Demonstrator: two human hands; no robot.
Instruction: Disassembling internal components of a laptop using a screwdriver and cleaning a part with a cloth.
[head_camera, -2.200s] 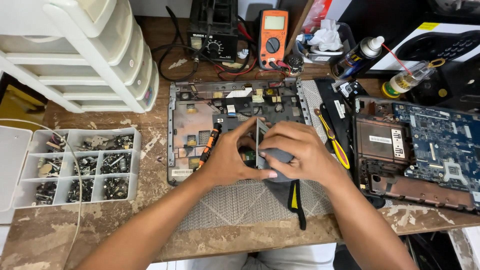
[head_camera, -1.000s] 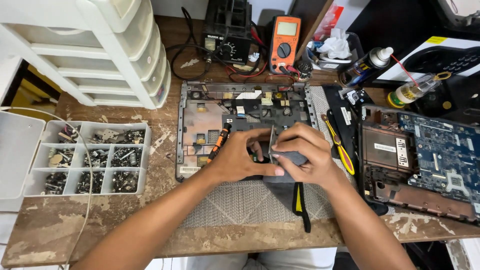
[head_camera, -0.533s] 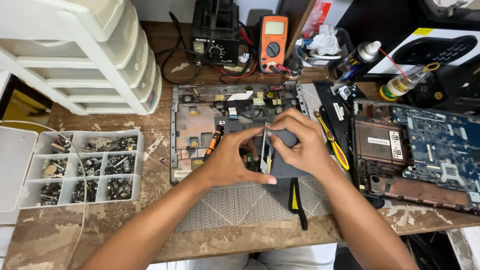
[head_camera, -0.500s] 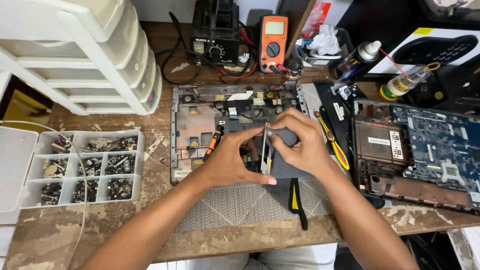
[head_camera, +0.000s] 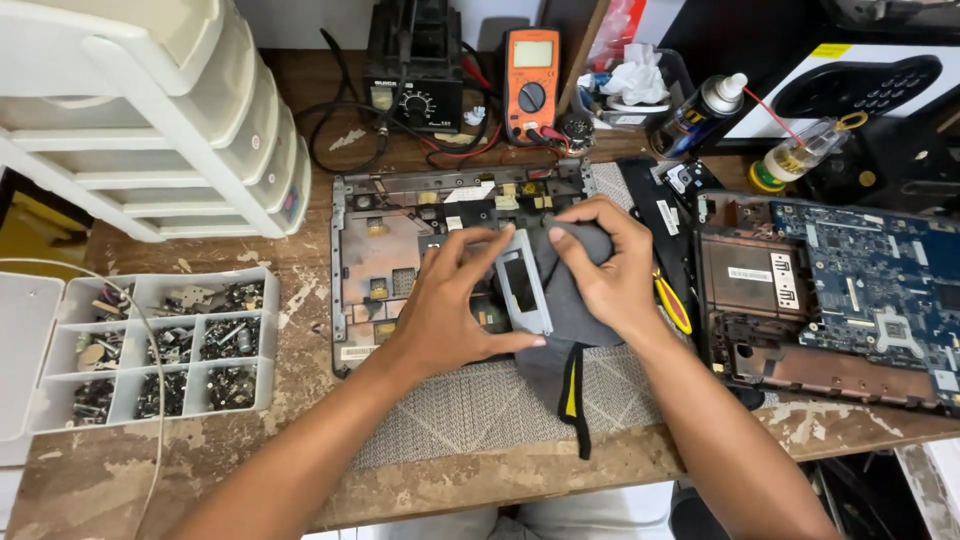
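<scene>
My left hand (head_camera: 450, 310) grips a small grey rectangular metal frame (head_camera: 524, 282) by its lower and upper edges, holding it above an opened laptop base (head_camera: 385, 265). My right hand (head_camera: 605, 270) presses a dark grey cloth (head_camera: 565, 300) against the frame's right side. The cloth drapes down over a grey woven mat (head_camera: 480, 405), and a black and yellow strap (head_camera: 572, 395) hangs from under it. The laptop base lies flat on the wooden bench, partly hidden by both hands.
A compartment box of screws (head_camera: 160, 345) sits at the left, white plastic drawers (head_camera: 170, 120) behind it. A blue circuit board in a laptop shell (head_camera: 860, 290) lies right. A soldering station (head_camera: 412, 70), orange multimeter (head_camera: 530, 85), spray can (head_camera: 700, 110) and small bottle (head_camera: 795, 160) line the back.
The metal frame has turned from edge-on to face up in my left hand. My right hand has shifted the cloth up along the frame's right side.
</scene>
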